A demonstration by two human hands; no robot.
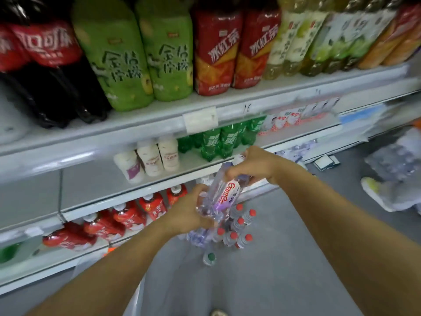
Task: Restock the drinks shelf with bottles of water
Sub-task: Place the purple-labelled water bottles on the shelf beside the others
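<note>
While clasped at both ends, left hand (pixel 189 210) low, right hand (pixel 252 165) high, hung tilted before the shelf (pixel 159 174): one bottle (pixel 224 192). Probably mid-carry from the floor pack (pixel 237 231). Next, likely: lifting toward a free slot, standing upright.

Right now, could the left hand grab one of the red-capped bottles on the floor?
Probably not yet. The left hand and right hand both hold the water bottle, and the red-capped bottles stand below on the floor.
</note>
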